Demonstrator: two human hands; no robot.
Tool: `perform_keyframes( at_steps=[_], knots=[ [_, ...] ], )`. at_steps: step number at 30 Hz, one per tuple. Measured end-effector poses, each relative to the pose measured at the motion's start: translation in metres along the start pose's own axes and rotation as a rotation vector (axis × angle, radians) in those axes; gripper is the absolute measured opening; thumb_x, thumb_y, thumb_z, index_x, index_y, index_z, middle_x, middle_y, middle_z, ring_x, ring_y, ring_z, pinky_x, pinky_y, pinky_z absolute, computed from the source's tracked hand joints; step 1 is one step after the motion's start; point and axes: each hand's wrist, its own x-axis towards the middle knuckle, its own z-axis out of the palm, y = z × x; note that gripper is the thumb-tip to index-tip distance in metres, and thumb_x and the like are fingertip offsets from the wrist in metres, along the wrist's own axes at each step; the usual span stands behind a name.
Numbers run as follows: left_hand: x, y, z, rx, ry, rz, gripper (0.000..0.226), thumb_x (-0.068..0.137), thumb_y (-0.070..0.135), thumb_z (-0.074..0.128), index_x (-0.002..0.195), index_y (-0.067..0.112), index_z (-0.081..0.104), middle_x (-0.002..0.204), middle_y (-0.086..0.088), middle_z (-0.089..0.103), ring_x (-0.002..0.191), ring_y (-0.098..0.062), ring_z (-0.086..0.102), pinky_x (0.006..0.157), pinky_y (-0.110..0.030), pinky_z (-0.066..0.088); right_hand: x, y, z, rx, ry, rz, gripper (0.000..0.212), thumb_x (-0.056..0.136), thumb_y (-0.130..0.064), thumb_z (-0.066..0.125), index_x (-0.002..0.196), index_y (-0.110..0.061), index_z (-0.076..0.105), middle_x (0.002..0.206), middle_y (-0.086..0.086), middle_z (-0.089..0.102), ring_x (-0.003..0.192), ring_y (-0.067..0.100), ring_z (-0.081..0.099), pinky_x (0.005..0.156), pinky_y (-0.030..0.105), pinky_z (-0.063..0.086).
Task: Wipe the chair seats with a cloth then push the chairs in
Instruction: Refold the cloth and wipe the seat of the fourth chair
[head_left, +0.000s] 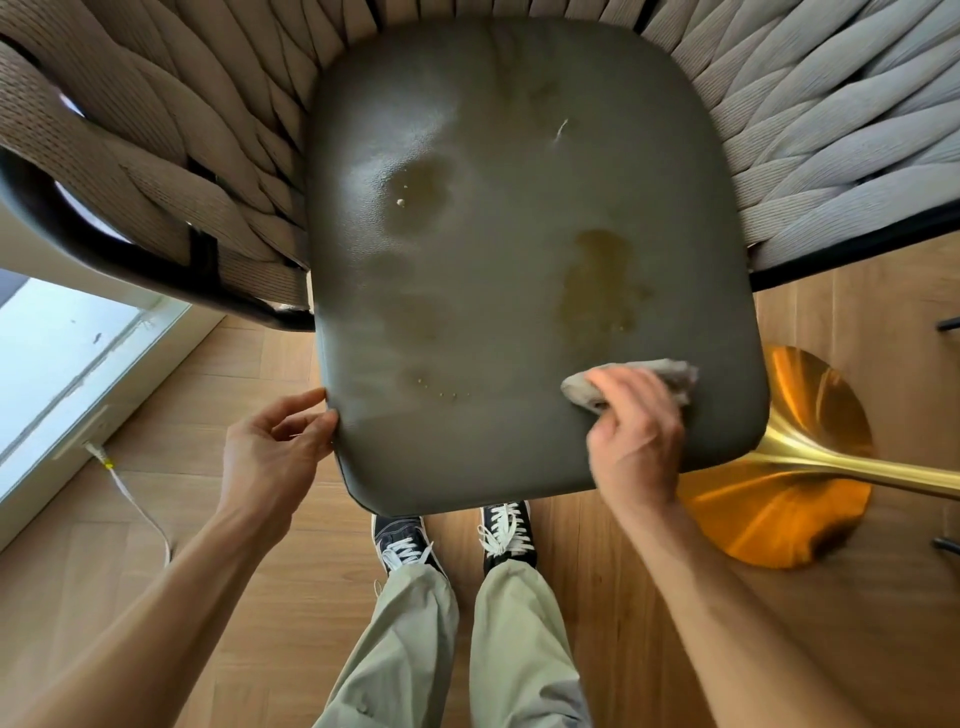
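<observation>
A dark grey-green padded chair seat (509, 171) fills the middle of the head view, with brownish wet stains and small crumbs on it. My right hand (636, 431) presses a crumpled grey cloth (670, 371) onto the seat's near right part. My left hand (272, 447) rests at the seat's near left edge, fingertips touching the rim, nothing in it. A woven beige rope backrest (831, 130) curves around the far sides of the seat.
A shiny gold pedestal base (795, 462) stands on the wooden floor to the right. At left is a low window (62, 358) with a white cable (130, 493) on the floor. My feet in dark sneakers (506, 530) stand just below the seat's front edge.
</observation>
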Motion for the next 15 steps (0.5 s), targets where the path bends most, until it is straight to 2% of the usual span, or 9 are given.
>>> perform_keyframes(
  at_steps=[4, 9, 13, 15],
  knots=[
    [0.001, 0.000, -0.001, -0.041, -0.014, -0.034, 0.024, 0.089, 0.008, 0.065, 0.112, 0.016, 0.067, 0.091, -0.006, 0.071, 0.082, -0.013, 0.068, 0.071, -0.016, 0.057, -0.023, -0.076, 0.030, 0.134, -0.074, -0.038, 0.039, 0.062, 0.010, 0.057, 0.090, -0.012, 0.073, 0.094, 0.004, 0.069, 0.089, 0.028, 0.061, 0.082, 0.036, 0.049],
    [0.005, 0.003, -0.003, -0.137, 0.007, -0.128, 0.018, 0.096, 0.022, 0.056, 0.101, 0.014, 0.071, 0.085, -0.006, 0.070, 0.074, -0.012, 0.066, 0.067, -0.022, 0.058, -0.039, -0.162, 0.063, 0.240, -0.201, -0.051, 0.022, 0.081, -0.009, 0.055, 0.092, -0.015, 0.073, 0.091, 0.001, 0.068, 0.085, 0.024, 0.058, 0.074, 0.035, 0.045],
    [0.004, 0.006, -0.008, -0.198, 0.000, -0.186, 0.032, 0.100, 0.037, 0.045, 0.097, 0.016, 0.069, 0.083, -0.004, 0.070, 0.070, -0.009, 0.067, 0.059, -0.020, 0.053, -0.044, -0.190, 0.078, 0.182, -0.296, -0.104, 0.024, 0.089, -0.015, 0.047, 0.097, -0.013, 0.070, 0.092, 0.004, 0.065, 0.088, 0.025, 0.055, 0.074, 0.038, 0.043],
    [0.004, 0.007, -0.008, -0.187, -0.006, -0.181, 0.033, 0.099, 0.038, 0.046, 0.098, 0.014, 0.068, 0.084, -0.006, 0.070, 0.071, -0.012, 0.067, 0.064, -0.023, 0.055, -0.041, -0.187, 0.075, 0.132, -0.298, -0.126, 0.024, 0.090, -0.016, 0.047, 0.099, -0.014, 0.069, 0.092, 0.004, 0.064, 0.089, 0.024, 0.055, 0.075, 0.037, 0.041]
  ],
)
